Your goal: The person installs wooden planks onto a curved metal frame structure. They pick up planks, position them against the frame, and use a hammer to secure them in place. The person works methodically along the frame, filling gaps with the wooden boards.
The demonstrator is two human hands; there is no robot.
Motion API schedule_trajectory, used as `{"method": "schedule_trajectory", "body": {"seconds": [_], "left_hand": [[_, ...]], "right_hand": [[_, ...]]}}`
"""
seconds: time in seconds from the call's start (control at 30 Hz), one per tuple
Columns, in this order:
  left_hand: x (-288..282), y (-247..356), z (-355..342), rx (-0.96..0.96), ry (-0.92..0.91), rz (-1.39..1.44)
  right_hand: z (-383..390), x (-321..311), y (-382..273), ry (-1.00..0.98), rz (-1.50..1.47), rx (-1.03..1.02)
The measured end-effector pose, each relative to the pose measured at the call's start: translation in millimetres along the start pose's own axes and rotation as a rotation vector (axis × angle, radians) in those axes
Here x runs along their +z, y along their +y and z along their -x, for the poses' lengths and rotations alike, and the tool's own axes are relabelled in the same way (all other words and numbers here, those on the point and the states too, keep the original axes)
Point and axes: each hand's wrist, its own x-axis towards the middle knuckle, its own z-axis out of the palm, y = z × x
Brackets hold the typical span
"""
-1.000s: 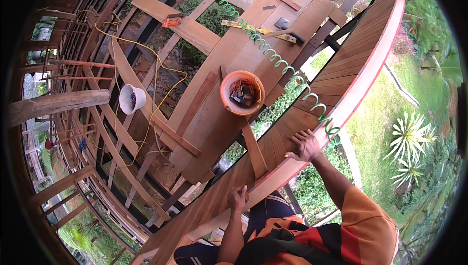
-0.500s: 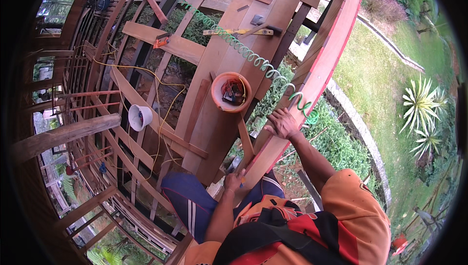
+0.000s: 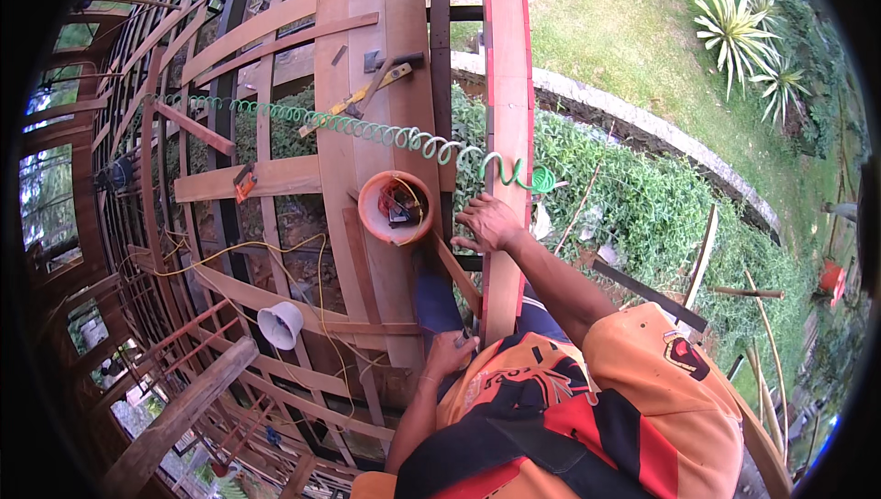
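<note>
Our right hand [image 3: 489,223] spreads on the rail [image 3: 509,114], at its left edge; our left hand [image 3: 449,353] curls, contents unclear.

R hand [image 3: 489,222] palm-down nr ctr of frame, fingers spread, forearm [image 3: 562,276] slanting in from lower rt, and I see L hand [image 3: 448,353] at lower ctr, fingers curled, grip unclear.
</note>
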Motion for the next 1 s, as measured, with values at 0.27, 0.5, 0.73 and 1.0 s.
{"method": "schedule_trajectory", "body": {"seconds": [0.27, 0.5, 0.73, 1.0], "left_hand": [[-172, -3, -139, 0.303, -0.169, 0.185], [-352, 45, -263, 0.451, -0.112, 0.111], [-440, -3, -256, 0.2, 0.227, 0.433], [-263, 27, -203, 0.148, 0.022, 0.32]], "right_hand": [[-7, -6, -6, -0.056, 0.102, 0.1], [-11, -7, -1, 0.005, 0.092, 0.051], [0, 18, 0, 0.159, 0.028, 0.072], [-1, 79, 32, 0.752, 0.005, -0.212]]}}
